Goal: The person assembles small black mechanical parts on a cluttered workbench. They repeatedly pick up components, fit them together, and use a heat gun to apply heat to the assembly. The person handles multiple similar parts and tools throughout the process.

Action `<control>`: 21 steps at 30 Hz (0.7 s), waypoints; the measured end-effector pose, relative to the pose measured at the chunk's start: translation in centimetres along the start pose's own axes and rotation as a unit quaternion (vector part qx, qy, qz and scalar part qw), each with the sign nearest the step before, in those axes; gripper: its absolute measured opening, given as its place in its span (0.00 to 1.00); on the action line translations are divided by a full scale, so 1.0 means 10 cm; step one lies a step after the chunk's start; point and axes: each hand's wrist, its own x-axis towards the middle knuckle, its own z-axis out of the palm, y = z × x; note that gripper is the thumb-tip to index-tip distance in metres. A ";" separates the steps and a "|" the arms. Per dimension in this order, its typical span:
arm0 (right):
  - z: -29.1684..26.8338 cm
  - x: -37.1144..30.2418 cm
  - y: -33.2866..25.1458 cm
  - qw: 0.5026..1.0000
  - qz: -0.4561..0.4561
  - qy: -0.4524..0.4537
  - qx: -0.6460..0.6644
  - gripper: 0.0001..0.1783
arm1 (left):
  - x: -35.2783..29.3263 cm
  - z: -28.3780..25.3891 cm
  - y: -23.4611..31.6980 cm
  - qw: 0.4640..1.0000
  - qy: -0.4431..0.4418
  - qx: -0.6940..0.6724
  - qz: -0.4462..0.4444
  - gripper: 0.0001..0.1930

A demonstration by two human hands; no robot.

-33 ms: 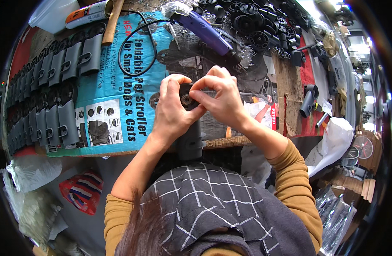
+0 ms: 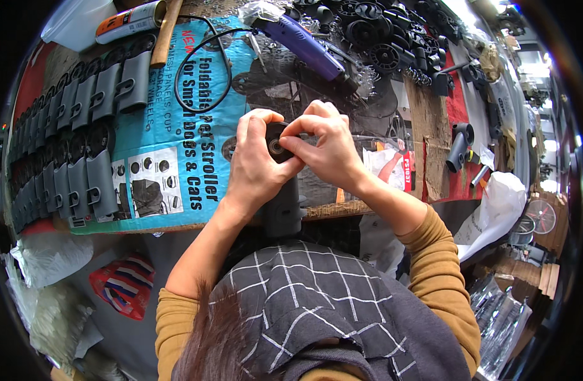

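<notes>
A grey plastic joint piece (image 2: 283,213) with a round black end points toward me over the table's near edge. In that black end sits a small ring-shaped metal insert (image 2: 276,147). My left hand (image 2: 261,155) wraps round the black end from the left, closed on it, with the thumb along its near side. From the right, my right hand (image 2: 326,143) reaches to the insert with thumb and forefinger pinched at its edge. What lies between those fingertips, if anything, is too small to tell.
Rows of similar grey pieces (image 2: 102,181) stand at the left. A purple power tool (image 2: 301,46) with a black cord (image 2: 230,73) lies beyond my hands. A wooden handle (image 2: 166,33), an orange-and-white can (image 2: 131,22) and black wheels (image 2: 384,57) are at the back. Flattened printed cardboard (image 2: 205,184) covers the table.
My right fingertips have shifted very slightly left over the insert. The left hand keeps its hold on the joint piece; the rest looks the same.
</notes>
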 end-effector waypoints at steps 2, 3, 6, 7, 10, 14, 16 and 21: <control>0.03 -0.03 -0.05 1.000 0.010 0.010 0.010 0.04 | 0.00 0.02 -0.02 1.000 0.007 -0.007 0.001 0.32; 0.05 -0.03 -0.06 1.000 0.006 0.012 0.008 0.04 | 0.00 0.02 -0.03 1.000 0.008 -0.008 0.002 0.32; 0.04 -0.02 -0.08 0.999 0.009 0.026 0.030 0.03 | -0.01 0.00 -0.01 1.000 0.009 -0.005 0.001 0.31; 0.02 -0.05 -0.08 0.998 0.036 0.023 0.039 0.03 | -0.01 0.00 0.00 1.000 0.005 -0.004 0.010 0.31; -0.14 -0.29 -0.03 0.994 0.005 0.113 -0.002 0.02 | 0.02 -0.02 0.05 0.999 0.002 0.046 0.016 0.32; -0.44 -0.81 0.27 0.979 0.099 0.155 -0.088 0.05 | 0.07 0.14 0.10 1.000 -0.008 0.001 -0.025 0.31; -0.71 -0.99 0.59 0.952 0.132 0.227 -0.156 0.06 | 0.11 0.26 0.12 1.000 -0.020 -0.010 -0.016 0.30; -1.16 -1.30 1.20 0.885 0.268 0.256 -0.282 0.09 | 0.19 0.41 0.12 1.000 -0.017 0.002 0.005 0.29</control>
